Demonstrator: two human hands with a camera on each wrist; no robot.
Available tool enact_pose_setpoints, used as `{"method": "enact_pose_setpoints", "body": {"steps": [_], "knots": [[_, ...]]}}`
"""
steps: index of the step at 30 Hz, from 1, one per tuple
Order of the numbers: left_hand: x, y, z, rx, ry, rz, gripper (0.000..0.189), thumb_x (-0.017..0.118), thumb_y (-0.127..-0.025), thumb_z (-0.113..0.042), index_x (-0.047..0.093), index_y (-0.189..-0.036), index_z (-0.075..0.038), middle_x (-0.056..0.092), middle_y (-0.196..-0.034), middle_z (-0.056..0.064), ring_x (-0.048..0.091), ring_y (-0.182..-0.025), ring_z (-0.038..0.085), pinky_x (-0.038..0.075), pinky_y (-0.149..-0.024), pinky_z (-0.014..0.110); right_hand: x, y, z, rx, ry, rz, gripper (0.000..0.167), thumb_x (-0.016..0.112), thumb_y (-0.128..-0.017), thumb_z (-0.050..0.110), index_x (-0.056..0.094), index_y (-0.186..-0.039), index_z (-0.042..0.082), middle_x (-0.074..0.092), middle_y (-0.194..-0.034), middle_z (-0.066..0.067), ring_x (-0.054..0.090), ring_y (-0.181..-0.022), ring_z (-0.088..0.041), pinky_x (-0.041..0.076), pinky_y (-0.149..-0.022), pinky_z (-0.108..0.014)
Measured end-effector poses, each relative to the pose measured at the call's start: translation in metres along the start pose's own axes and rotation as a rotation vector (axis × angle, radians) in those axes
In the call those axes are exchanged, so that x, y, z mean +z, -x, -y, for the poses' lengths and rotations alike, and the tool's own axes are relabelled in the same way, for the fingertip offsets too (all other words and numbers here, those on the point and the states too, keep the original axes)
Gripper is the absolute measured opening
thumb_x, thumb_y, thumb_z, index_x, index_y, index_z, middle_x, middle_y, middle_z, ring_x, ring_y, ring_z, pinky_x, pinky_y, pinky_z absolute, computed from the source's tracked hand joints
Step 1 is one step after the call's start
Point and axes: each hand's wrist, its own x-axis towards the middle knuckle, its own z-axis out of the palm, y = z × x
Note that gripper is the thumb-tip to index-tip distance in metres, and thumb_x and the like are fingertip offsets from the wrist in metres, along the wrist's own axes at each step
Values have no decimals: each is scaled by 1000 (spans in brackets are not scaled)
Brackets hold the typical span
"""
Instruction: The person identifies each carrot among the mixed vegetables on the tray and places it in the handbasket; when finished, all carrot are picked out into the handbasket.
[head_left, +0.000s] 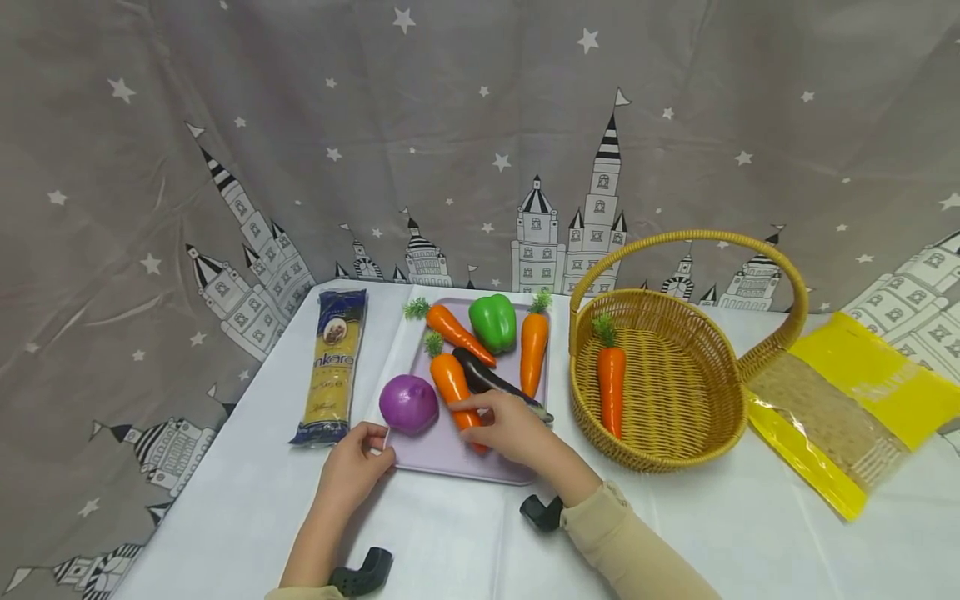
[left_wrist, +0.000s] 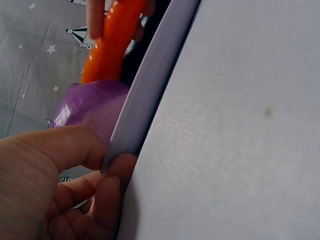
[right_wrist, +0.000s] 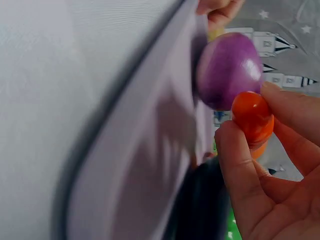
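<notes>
A lavender tray [head_left: 438, 457] lies on the white table and carries three carrots, a green pepper [head_left: 492, 322], a dark eggplant [head_left: 487, 379] and a purple onion [head_left: 408, 403]. My left hand [head_left: 375, 437] grips the tray's near left corner; in the left wrist view the thumb and a finger of the left hand [left_wrist: 100, 172] pinch the tray rim [left_wrist: 145, 85] beside the onion [left_wrist: 90, 107]. My right hand [head_left: 472, 412] pinches the lower end of the nearest carrot [head_left: 450, 379] on the tray. The right wrist view shows the carrot tip [right_wrist: 252, 115] between thumb and fingers, next to the onion [right_wrist: 229, 70].
A wicker basket [head_left: 660, 458] with a tall handle stands right of the tray and holds one carrot [head_left: 611, 383]. A pasta packet [head_left: 330, 375] lies left of the tray. A yellow packet [head_left: 847, 408] lies at the far right. A star-patterned curtain hangs behind.
</notes>
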Motion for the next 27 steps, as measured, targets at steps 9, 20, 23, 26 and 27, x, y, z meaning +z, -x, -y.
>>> {"method": "enact_pose_setpoints", "body": {"steps": [9, 20, 23, 26, 27], "knots": [[0, 0, 1, 15, 0, -5, 32, 64, -78, -9, 60, -109, 0, 59, -87, 7, 52, -65, 16, 42, -60, 30, -27, 24, 14, -31, -79, -72, 38, 74, -83, 15, 69, -120, 22, 62, -110, 0, 57, -88, -18, 49, -69, -31], [0, -1, 0, 5, 7, 6, 33, 64, -79, -9, 60, -110, -1, 60, -88, 7, 52, -66, 17, 42, -61, 30, -81, 80, 16, -123, -147, -237, 39, 74, -83, 12, 68, -122, 16, 60, -122, -3, 60, -99, -22, 54, -77, -32], [0, -2, 1, 6, 8, 7, 33, 64, -78, -9, 60, -110, -1, 60, -89, 7, 52, -67, 17, 42, -62, 30, -97, 101, 12, -103, -82, -290, 40, 74, -83, 16, 67, -122, 16, 59, -124, -4, 58, -106, -22, 53, -80, -30], [0, -2, 2, 13, 7, 4, 33, 64, -78, -9, 60, -110, -1, 60, -89, 7, 52, -68, 17, 43, -62, 30, -110, 122, 6, -47, -44, -321, 40, 74, -84, 21, 66, -124, 17, 58, -127, -4, 55, -111, -22, 52, -82, -28], [0, -2, 2, 14, 5, 3, 33, 64, -78, -9, 60, -110, -1, 60, -89, 7, 52, -68, 17, 43, -62, 30, -113, 129, 4, -25, -43, -327, 41, 73, -85, 22, 66, -125, 17, 57, -127, -5, 55, -111, -23, 52, -81, -26]]}}
